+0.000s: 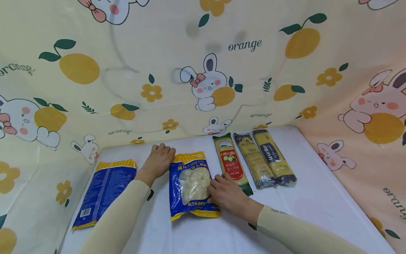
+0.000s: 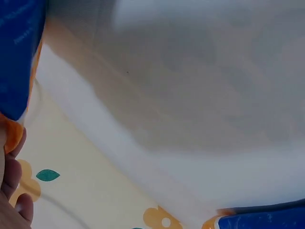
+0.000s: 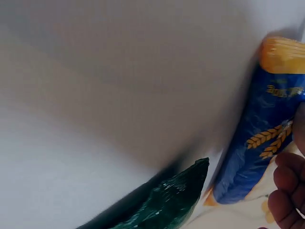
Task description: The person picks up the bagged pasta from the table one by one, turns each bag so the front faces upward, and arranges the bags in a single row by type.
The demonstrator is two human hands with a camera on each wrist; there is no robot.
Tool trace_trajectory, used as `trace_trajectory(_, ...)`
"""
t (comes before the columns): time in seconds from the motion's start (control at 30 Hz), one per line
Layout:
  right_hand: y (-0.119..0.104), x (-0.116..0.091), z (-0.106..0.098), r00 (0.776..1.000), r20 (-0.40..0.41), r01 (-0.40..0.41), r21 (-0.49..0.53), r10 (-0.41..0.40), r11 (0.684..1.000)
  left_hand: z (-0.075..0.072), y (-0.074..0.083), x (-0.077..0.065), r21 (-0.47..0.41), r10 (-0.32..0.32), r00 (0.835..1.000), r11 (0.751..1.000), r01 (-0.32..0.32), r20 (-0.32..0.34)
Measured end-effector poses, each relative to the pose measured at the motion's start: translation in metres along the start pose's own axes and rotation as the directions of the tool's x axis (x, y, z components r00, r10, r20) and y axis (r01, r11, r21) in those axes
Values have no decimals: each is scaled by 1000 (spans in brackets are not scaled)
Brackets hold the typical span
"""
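Observation:
A blue and yellow bag of pasta (image 1: 195, 183) lies in the middle of the white table, pale pieces showing through its window. My left hand (image 1: 159, 158) pinches its upper left corner; in the left wrist view the fingers (image 2: 12, 176) close on the orange corner. On the other side, my right hand (image 1: 228, 194) grips the bag's lower right edge. The right wrist view shows that blue side (image 3: 259, 138) with curled fingers (image 3: 288, 183) at it. Just beyond the right hand lies a green and red packet of spaghetti (image 1: 231, 160).
Another blue and yellow bag (image 1: 109, 188), its printed back up, lies at the left beside the left forearm. Two yellowish spaghetti packets (image 1: 255, 160) (image 1: 274, 157) lie side by side at the right. A patterned cloth (image 1: 171, 70) hangs behind the table (image 1: 317, 197).

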State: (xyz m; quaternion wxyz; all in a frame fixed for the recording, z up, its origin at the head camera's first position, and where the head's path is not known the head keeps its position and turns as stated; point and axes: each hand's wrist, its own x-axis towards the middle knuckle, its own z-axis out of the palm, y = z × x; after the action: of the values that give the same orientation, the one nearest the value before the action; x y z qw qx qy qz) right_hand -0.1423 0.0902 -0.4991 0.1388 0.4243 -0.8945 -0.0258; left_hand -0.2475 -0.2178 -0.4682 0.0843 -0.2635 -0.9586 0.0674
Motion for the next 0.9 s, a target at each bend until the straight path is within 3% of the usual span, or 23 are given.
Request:
trace_trajectory(0.43, -10, 21, 4, 993, 45, 113, -104, -109, 988, -5, 7, 3, -13, -22, 1000, 1000, 22, 21)
trace_trajectory(0.67, 2, 8, 7, 995, 25, 95, -98, -93, 991, -2, 9, 9, -51, -61, 998, 997, 63, 32)
trace_trajectory(0.9, 21, -11, -4, 995, -58, 72, -86, -77, 994, 2, 9, 18, -53, -83, 995, 995, 80, -59)
